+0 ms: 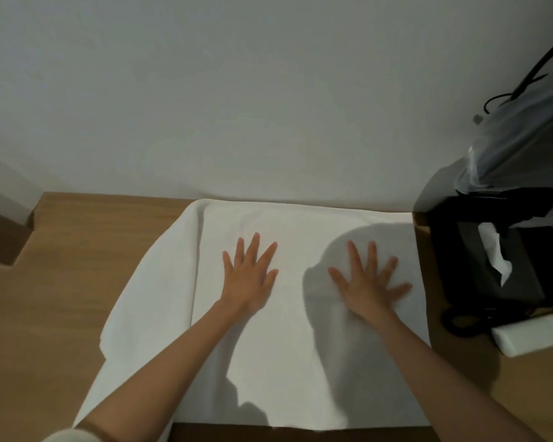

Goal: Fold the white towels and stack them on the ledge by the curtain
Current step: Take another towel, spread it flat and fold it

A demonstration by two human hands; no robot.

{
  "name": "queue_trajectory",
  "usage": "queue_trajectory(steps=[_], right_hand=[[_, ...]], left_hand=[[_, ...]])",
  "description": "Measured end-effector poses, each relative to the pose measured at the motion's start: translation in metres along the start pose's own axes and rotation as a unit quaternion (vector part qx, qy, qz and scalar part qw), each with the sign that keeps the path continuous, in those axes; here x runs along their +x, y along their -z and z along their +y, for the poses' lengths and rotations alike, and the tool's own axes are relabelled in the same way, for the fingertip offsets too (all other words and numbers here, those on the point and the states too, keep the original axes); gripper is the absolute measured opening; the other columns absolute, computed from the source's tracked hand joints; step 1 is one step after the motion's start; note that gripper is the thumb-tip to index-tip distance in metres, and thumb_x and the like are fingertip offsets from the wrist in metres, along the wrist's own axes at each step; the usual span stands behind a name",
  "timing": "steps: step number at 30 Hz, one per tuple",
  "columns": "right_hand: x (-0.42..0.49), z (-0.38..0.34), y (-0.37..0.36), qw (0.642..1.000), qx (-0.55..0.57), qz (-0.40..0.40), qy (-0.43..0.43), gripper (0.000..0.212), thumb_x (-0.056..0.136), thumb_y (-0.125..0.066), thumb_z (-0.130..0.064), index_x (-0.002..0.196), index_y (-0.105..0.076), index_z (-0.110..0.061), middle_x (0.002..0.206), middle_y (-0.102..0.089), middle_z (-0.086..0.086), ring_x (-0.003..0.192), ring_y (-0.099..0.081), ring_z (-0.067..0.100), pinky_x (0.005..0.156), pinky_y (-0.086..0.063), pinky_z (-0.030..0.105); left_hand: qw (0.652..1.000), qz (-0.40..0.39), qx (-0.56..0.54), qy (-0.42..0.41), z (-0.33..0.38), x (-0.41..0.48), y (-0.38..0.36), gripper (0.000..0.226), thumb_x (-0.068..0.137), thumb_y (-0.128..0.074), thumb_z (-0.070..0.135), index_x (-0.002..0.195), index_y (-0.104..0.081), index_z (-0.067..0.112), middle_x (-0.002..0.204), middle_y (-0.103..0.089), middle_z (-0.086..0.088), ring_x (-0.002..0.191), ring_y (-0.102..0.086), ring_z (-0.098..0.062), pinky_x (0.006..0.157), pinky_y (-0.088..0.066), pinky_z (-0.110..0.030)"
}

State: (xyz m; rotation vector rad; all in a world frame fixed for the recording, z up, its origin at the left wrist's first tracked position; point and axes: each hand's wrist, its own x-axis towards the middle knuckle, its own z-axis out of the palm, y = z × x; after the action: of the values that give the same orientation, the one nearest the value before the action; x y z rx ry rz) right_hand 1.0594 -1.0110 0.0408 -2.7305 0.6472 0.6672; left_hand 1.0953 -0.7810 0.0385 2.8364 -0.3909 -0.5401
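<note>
Both hands lie flat on the white towel [288, 362], fingers straight and spread, gripping nothing. Her left hand [249, 275] presses near the towel's middle, and the right hand [369, 282] presses closer to the towel's right edge, the 2 hands well apart. That towel is spread over the wooden tabletop [61, 298], its far edge against the wall [237, 90]. Along the towel's left side, a lower layer sticks out from under the upper one. Right of the towel stands a black tissue box [492, 266] with a tissue poking up. Near the towel's right edge, in front of that box, lies a white remote [533, 336].
</note>
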Motion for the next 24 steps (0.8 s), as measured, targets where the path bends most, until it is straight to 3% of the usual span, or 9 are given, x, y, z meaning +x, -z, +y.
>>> queue_trajectory(steps=[3, 6, 10, 13, 16, 18, 21, 24], right_hand=[[-0.012, -0.018, 0.01, 0.999, 0.011, 0.033, 0.04, 0.064, 0.098, -0.031, -0.052, 0.152, -0.002, -0.034, 0.161, 0.009, 0.002, 0.146, 0.012, 0.034, 0.111, 0.001, 0.066], [-0.029, -0.045, 0.012, 0.988, 0.025, 0.09, 0.119, 0.056, 0.099, -0.041, -0.035, 0.151, -0.02, -0.028, 0.16, -0.007, 0.0, 0.147, -0.002, 0.026, 0.116, -0.007, 0.056], [-0.05, -0.086, 0.007, 0.967, 0.001, 0.123, 0.224, 0.051, 0.1, -0.038, -0.034, 0.149, -0.027, -0.025, 0.158, -0.019, -0.002, 0.143, -0.017, 0.021, 0.114, -0.014, 0.041], [-0.066, -0.12, -0.004, 0.95, 0.028, 0.109, 0.291, 0.047, 0.099, -0.041, -0.031, 0.145, -0.034, -0.024, 0.154, -0.028, -0.001, 0.14, -0.025, 0.02, 0.113, -0.019, 0.037], [-0.082, -0.148, -0.02, 0.927, 0.052, 0.08, 0.363, 0.044, 0.098, -0.044, -0.027, 0.142, -0.04, -0.022, 0.149, -0.036, -0.002, 0.135, -0.035, 0.021, 0.109, -0.029, 0.037], [-0.092, -0.163, -0.032, 0.913, 0.042, 0.044, 0.403, 0.044, 0.097, -0.044, -0.027, 0.141, -0.039, -0.023, 0.147, -0.037, -0.002, 0.132, -0.038, 0.022, 0.105, -0.034, 0.037], [-0.101, -0.181, -0.049, 0.9, -0.004, 0.011, 0.435, 0.047, 0.096, -0.045, -0.028, 0.142, -0.036, -0.023, 0.147, -0.038, 0.0, 0.129, -0.043, 0.024, 0.102, -0.036, 0.038], [-0.104, -0.188, -0.059, 0.899, -0.051, -0.002, 0.435, 0.053, 0.096, -0.044, -0.028, 0.147, -0.029, -0.022, 0.146, -0.039, 0.002, 0.126, -0.046, 0.026, 0.102, -0.036, 0.038]], left_hand=[[0.995, 0.076, -0.068, -0.007, -0.001, -0.027, 0.008, 0.052, 0.101, -0.035, 0.03, 0.151, -0.021, 0.022, 0.16, -0.005, -0.005, 0.147, -0.006, -0.025, 0.118, -0.01, -0.039], [0.978, 0.175, -0.11, 0.018, -0.014, -0.059, 0.024, 0.046, 0.096, -0.05, 0.022, 0.141, -0.042, 0.016, 0.15, -0.034, -0.007, 0.135, -0.035, -0.026, 0.107, -0.031, -0.036], [0.96, 0.247, -0.082, 0.103, -0.043, -0.103, 0.036, 0.042, 0.095, -0.052, 0.022, 0.137, -0.048, 0.018, 0.143, -0.041, -0.005, 0.127, -0.039, -0.026, 0.098, -0.031, -0.037], [0.921, 0.294, -0.1, 0.235, -0.064, -0.135, 0.035, 0.046, 0.094, -0.055, 0.025, 0.138, -0.046, 0.017, 0.142, -0.039, -0.01, 0.127, -0.036, -0.03, 0.101, -0.028, -0.042], [0.85, 0.269, -0.194, 0.41, -0.086, -0.159, 0.03, 0.064, 0.09, -0.06, 0.036, 0.142, -0.036, 0.009, 0.141, -0.033, -0.021, 0.129, -0.03, -0.038, 0.104, -0.025, -0.046], [0.818, 0.222, -0.238, 0.474, -0.104, -0.169, 0.022, 0.068, 0.088, -0.061, 0.043, 0.137, -0.038, 0.001, 0.137, -0.038, -0.025, 0.128, -0.031, -0.04, 0.105, -0.025, -0.046], [0.79, 0.16, -0.33, 0.491, -0.129, -0.173, 0.014, 0.053, 0.091, -0.054, 0.046, 0.118, -0.058, 0.001, 0.119, -0.059, -0.02, 0.121, -0.044, -0.037, 0.098, -0.032, -0.039], [0.724, 0.191, -0.471, 0.467, -0.138, -0.169, 0.015, 0.038, 0.089, -0.058, 0.041, 0.102, -0.068, 0.006, 0.094, -0.068, -0.01, 0.095, -0.062, -0.03, 0.081, -0.048, -0.033]])
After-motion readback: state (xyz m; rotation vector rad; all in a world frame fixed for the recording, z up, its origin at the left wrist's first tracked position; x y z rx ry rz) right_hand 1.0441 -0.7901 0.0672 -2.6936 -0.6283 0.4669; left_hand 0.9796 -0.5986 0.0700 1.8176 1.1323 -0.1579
